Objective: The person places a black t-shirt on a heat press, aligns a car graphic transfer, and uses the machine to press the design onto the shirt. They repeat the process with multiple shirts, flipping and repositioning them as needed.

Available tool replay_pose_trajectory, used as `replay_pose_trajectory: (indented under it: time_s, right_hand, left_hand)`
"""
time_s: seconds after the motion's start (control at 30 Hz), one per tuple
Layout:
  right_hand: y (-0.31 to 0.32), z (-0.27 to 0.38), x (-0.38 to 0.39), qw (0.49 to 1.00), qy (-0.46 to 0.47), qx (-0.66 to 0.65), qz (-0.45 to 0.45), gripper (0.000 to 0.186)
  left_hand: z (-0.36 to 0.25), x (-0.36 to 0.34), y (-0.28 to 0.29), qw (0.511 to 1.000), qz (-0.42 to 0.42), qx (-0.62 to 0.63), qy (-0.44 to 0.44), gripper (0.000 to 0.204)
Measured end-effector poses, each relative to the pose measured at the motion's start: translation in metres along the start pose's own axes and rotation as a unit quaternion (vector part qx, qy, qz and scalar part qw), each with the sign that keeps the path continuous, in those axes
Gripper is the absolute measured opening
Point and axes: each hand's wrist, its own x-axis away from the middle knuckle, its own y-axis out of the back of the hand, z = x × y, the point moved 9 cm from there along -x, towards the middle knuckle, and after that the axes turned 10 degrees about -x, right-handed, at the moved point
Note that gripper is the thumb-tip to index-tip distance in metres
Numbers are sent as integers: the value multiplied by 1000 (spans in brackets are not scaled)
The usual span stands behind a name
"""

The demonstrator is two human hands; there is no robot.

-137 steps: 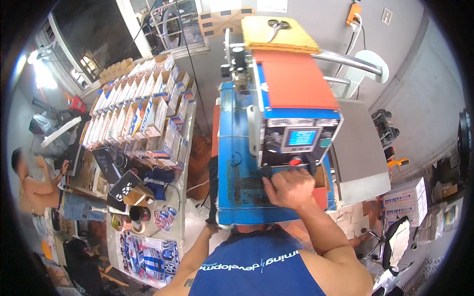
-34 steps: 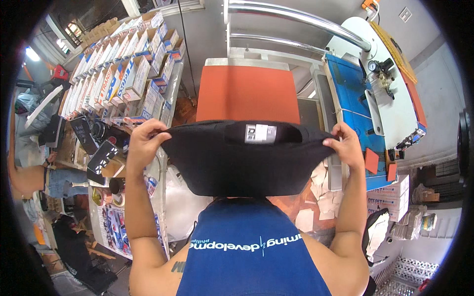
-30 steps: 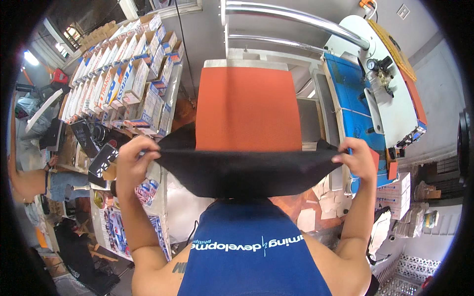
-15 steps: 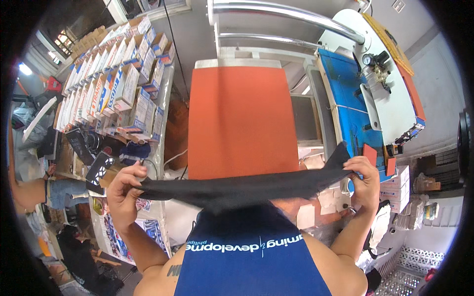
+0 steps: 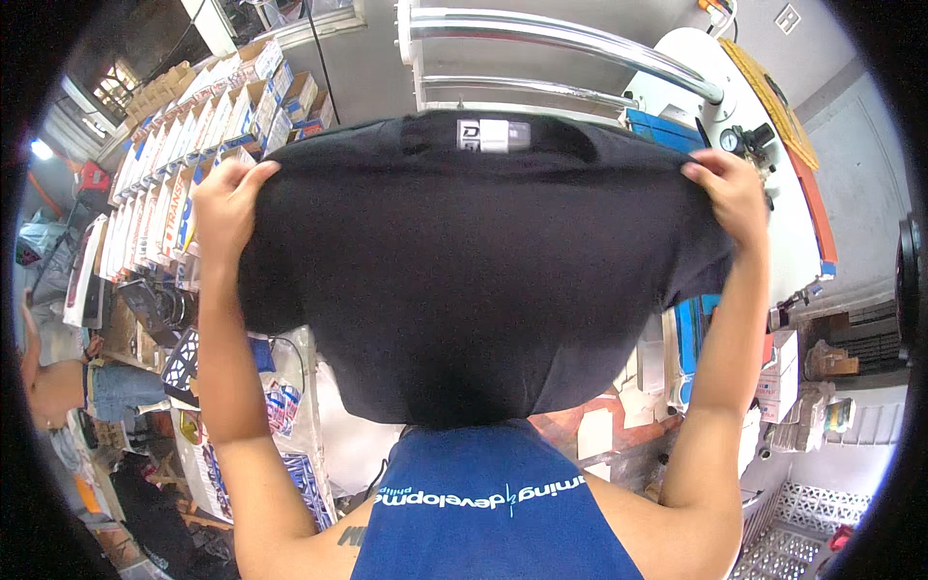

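A black T-shirt (image 5: 483,261) is stretched wide in front of me, with a label inside its neckline along the far edge. My left hand (image 5: 229,193) pinches the shirt's left shoulder, thumb on top. At the opposite shoulder my right hand (image 5: 730,193) grips the cloth the same way. Both arms reach forward, and the lower part of the shirt hangs toward my chest. The orange press pad that stood in the middle is hidden behind the shirt.
Rows of white cardboard boxes (image 5: 155,203) line the table at left. Chrome bars (image 5: 561,39) of a press run across the far side, joining a white machine body (image 5: 788,222) with a gauge at right. Another person's jeans (image 5: 126,391) show at far left.
Both hands have risen and moved forward, carrying the shirt away from me. The cloth, a narrow band before, is now spread open and covers the orange pad.
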Motion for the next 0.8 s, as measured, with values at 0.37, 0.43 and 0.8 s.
replay_pose_trajectory:
  time_s: [0.37,0.43,0.8]
  right_hand:
    - [-251,-207,-102,944,-327,-52,7,21]
    - [-271,-224,-118,905,-370,-210,-15,20]
    - [-317,-214,-148,986,-151,-61,-20,58]
  left_hand:
    - [132,-20,-282,910,150,163,350,23]
    - [135,-33,-297,889,95,274,354,21]
    - [110,-70,-341,970,82,203,111,35]
